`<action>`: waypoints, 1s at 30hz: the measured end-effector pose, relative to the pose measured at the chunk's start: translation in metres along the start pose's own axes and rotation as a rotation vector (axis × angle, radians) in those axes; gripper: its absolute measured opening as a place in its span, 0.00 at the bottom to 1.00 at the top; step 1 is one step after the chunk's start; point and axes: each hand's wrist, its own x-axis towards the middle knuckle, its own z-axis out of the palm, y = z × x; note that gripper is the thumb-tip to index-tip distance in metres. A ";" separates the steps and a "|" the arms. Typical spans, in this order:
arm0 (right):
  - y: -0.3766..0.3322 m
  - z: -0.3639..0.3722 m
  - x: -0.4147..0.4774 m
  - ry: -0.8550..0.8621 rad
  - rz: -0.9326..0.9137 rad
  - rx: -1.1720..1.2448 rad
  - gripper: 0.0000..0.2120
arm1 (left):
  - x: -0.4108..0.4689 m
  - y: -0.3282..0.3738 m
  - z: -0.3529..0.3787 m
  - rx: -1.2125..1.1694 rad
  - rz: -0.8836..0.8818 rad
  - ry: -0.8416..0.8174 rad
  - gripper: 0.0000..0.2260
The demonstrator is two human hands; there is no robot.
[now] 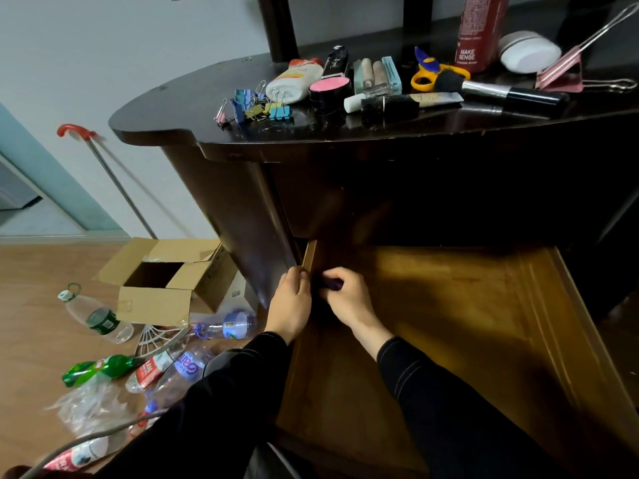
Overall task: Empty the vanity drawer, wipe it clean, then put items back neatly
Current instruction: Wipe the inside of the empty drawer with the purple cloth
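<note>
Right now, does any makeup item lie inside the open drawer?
No, the drawer holds only the right hand with a dark cloth; the makeup lies on the vanity top.

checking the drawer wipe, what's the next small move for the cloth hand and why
Probably sweep the dark cloth in the right hand rightward across the drawer floor: the drawer is empty, the cloth sits against its left wall, and the left hand grips that wall.

Glossy dark vanity top (pixel 179 108), worn wooden drawer (pixel 449 323)
</note>
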 end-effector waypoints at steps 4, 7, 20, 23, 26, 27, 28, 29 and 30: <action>-0.003 -0.001 -0.006 0.016 -0.106 0.046 0.12 | -0.003 -0.006 0.001 -0.009 0.001 0.007 0.05; 0.006 -0.001 -0.012 -0.057 -0.003 -0.022 0.14 | -0.003 -0.006 0.000 -0.039 -0.039 0.011 0.08; 0.010 0.001 -0.016 -0.103 0.051 -0.054 0.13 | -0.006 0.000 -0.004 -0.104 -0.092 0.031 0.17; -0.001 0.000 -0.013 -0.054 -0.043 0.037 0.11 | -0.005 0.001 -0.004 -0.119 -0.102 0.040 0.17; 0.002 0.005 -0.020 -0.044 -0.056 0.035 0.11 | -0.005 0.001 -0.004 -0.109 -0.108 0.038 0.17; 0.007 0.006 -0.022 -0.069 -0.028 -0.004 0.12 | -0.005 0.001 -0.004 -0.109 -0.113 0.033 0.17; 0.012 0.006 -0.024 -0.098 0.012 -0.038 0.12 | -0.005 0.000 -0.004 -0.108 -0.116 0.032 0.17; 0.013 0.005 -0.024 -0.121 0.055 -0.051 0.12 | -0.006 0.000 -0.004 -0.105 -0.117 0.032 0.17; 0.012 0.003 -0.022 -0.132 0.078 -0.060 0.12 | -0.006 0.000 -0.004 -0.107 -0.120 0.031 0.17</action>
